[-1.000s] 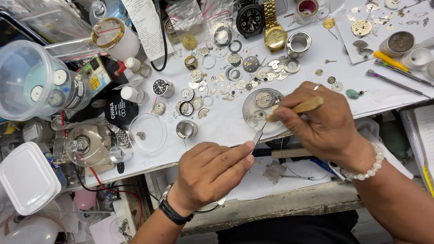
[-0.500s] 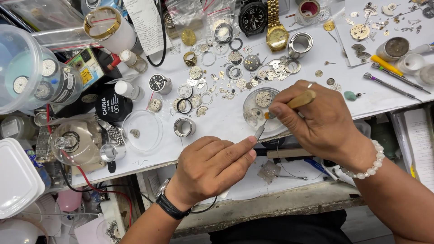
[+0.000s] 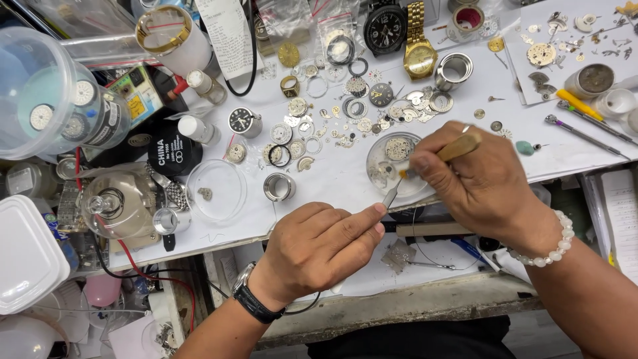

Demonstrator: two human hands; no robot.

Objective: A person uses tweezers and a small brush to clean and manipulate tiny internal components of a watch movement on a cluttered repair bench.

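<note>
A white worktop (image 3: pixel 319 179) crowded with watch parts fills the view, with an open drawer below its front edge. At the far left a white lidded box (image 3: pixel 26 256) sits low beside a clear plastic tub (image 3: pixel 53 93) holding round dials. Next to the tub lies a small green and yellow packet (image 3: pixel 136 93), and just right of it a round black label with white lettering (image 3: pixel 171 151). A long white paper slip (image 3: pixel 229 36) hangs from the top edge, and clear plastic bags (image 3: pixel 319 26) lie further right. An empty clear round dish (image 3: pixel 216 191) rests near the front edge, a steel ring (image 3: pixel 279 187) just beside it.

The left hand (image 3: pixel 319 246), a black wristwatch (image 3: pixel 256 299) on its wrist, lies palm down over the drawer, fingers loosely curled with the index finger stretched out so its tip touches the metal blade of a tool (image 3: pixel 425 166). Above it, scattered gears and rings spread around a black-faced watch (image 3: pixel 384 28) and a gold watch (image 3: pixel 420 50).

The right hand (image 3: pixel 478 183), wearing a white bead bracelet (image 3: pixel 548 242), comes in from the right with knuckles up, its thumb and fingers pinched closed around the tool's tan wooden handle. The blade slants down across a glass dish (image 3: pixel 392 166) holding a round watch movement (image 3: pixel 397 148). A yellow-handled screwdriver (image 3: pixel 581 106) lies at the far right
</note>
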